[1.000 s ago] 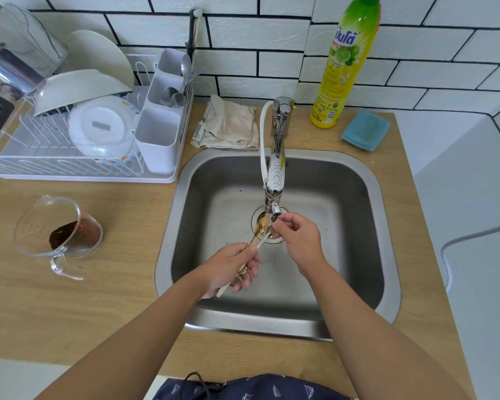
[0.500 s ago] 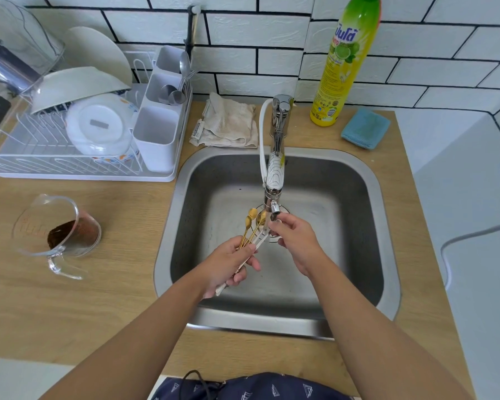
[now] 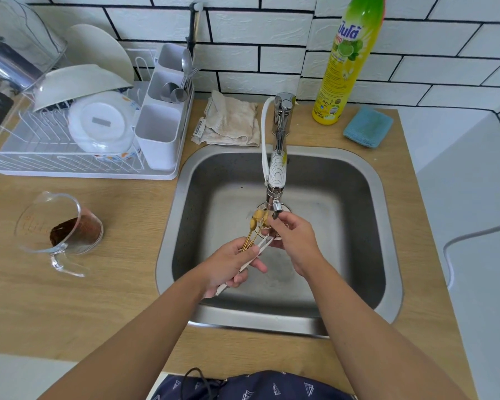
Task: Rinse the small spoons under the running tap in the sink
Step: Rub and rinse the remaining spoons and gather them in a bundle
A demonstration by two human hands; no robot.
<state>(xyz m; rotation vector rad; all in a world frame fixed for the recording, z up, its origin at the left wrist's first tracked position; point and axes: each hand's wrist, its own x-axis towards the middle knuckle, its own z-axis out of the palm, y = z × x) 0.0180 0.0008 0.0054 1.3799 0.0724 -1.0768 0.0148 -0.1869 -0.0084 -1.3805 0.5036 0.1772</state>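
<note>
1. The small spoons (image 3: 256, 226) were over the sink (image 3: 387, 255), bundled, gold bowls fanned at 12 o'clock just below the tap (image 3: 277, 180) nozzle.
2. My left hand (image 3: 231, 264) was curled round the white handles, gripping the bundle low.
3. My right hand (image 3: 295, 238) sat at 3 o'clock of the bowls, fingertips pinching at them; exact contact I couldn't tell.
4. Whether water was running I couldn't make out.
5. Judged: light, stiff metal, thin, slippery when wet, prone to sliding apart. Best held by the handles, all together, bowls left free.
</note>
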